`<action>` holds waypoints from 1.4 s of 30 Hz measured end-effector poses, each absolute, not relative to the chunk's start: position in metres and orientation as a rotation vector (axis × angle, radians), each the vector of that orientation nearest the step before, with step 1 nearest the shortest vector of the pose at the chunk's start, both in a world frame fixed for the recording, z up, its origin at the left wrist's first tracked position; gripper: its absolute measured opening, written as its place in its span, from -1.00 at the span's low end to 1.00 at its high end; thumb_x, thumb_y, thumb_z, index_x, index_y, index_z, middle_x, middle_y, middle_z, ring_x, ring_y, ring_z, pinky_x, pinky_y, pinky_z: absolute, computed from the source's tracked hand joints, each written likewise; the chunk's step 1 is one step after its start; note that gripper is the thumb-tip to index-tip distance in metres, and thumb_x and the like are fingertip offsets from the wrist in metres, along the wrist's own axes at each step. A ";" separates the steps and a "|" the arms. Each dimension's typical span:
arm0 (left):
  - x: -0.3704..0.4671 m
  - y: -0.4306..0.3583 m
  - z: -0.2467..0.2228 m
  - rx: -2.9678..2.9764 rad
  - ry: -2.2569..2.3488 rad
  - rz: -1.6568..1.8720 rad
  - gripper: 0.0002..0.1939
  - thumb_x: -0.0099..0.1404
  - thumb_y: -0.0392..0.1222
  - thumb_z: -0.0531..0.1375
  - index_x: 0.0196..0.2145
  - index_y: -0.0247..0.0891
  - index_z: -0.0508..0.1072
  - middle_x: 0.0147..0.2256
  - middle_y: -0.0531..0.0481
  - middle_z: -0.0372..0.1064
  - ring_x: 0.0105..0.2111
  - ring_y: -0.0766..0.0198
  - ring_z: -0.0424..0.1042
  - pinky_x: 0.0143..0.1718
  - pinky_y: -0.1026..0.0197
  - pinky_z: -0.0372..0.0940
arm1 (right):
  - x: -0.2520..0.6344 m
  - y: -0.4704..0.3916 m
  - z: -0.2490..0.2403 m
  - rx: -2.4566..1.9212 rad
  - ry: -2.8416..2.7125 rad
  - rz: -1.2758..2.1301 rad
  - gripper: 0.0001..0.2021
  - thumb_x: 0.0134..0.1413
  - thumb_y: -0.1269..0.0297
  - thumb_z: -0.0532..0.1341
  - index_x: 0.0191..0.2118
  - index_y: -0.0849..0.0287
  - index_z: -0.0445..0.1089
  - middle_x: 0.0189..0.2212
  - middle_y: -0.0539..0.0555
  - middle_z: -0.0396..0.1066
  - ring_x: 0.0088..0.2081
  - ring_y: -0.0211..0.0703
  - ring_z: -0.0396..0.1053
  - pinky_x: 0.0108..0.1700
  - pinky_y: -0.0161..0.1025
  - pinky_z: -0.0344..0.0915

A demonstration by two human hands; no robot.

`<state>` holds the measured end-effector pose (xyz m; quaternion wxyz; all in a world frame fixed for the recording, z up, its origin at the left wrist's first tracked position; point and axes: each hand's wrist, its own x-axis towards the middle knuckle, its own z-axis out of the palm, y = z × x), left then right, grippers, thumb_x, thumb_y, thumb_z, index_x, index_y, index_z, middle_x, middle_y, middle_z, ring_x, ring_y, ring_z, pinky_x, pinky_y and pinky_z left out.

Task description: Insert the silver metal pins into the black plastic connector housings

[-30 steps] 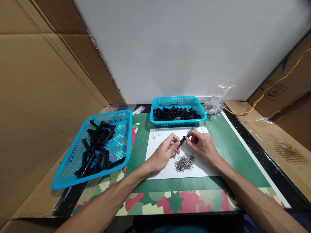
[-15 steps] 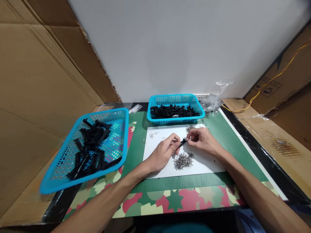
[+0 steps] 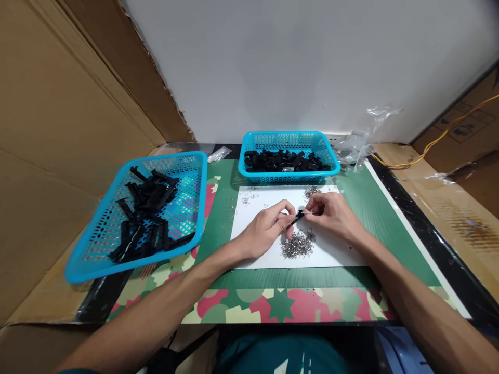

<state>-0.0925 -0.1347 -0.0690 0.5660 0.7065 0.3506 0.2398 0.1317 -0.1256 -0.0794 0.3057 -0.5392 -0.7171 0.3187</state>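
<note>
My left hand [image 3: 268, 228] is closed, with thumb and fingers pinching a small, narrow black plastic part [image 3: 299, 215] above the white sheet. From the other side, my right hand [image 3: 329, 213] is closed on a thin, light-coloured needle-like piece [image 3: 307, 211], its tip at the end of the black part. Whether it is a tool or a loose piece is too small to tell. Just below the hands lies a pile of tiny metal pieces [image 3: 297, 245], perhaps small springs or clips. A smaller metal pile [image 3: 312, 192] sits behind my right hand.
A blue basket [image 3: 202, 208] holding long black parts stands at the left. Another blue basket [image 3: 288, 179] with many black pieces stands at the back. The white sheet [image 3: 249, 259] lies on a green mat [image 3: 390, 223]. Clear plastic bags [image 3: 353, 148] lie at back right; cardboard [image 3: 50, 130] walls the left.
The camera view has tipped downward slightly, so the table appears higher. Both hands stay together over the sheet, still holding the black part and the thin piece.
</note>
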 end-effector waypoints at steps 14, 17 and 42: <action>-0.090 -0.135 -0.070 1.579 0.795 0.559 -0.72 0.58 0.08 0.05 -0.14 -0.19 0.30 -0.43 0.08 0.40 -0.46 0.35 0.24 -0.36 0.27 0.13 | 0.137 -0.127 -0.075 -1.413 -2.097 0.737 -0.88 0.06 0.49 0.24 -0.46 0.21 0.44 -0.60 -0.06 0.33 -0.53 -0.30 0.20 -0.42 -0.26 0.06; -0.090 -0.135 -0.070 1.584 0.816 0.558 -0.71 0.57 0.10 0.06 -0.15 -0.19 0.29 -0.46 0.11 0.35 -0.46 0.35 0.22 -0.37 0.27 0.12 | 0.143 -0.125 -0.072 -1.392 -2.126 0.780 -0.88 0.11 0.49 0.25 -0.37 0.23 0.54 -0.57 -0.03 0.40 -0.52 -0.29 0.24 -0.42 -0.26 0.09; -0.095 -0.129 -0.070 1.867 0.900 0.474 -0.69 0.61 0.10 -0.07 -0.17 -0.15 0.23 -0.47 0.15 0.45 -0.43 0.26 0.38 -0.26 0.18 0.20 | 0.120 -0.120 -0.080 -1.238 -1.242 1.025 -0.64 -0.01 0.01 0.49 -0.42 0.19 0.46 -0.47 0.11 0.55 -0.42 -0.11 0.57 -0.34 -0.18 0.60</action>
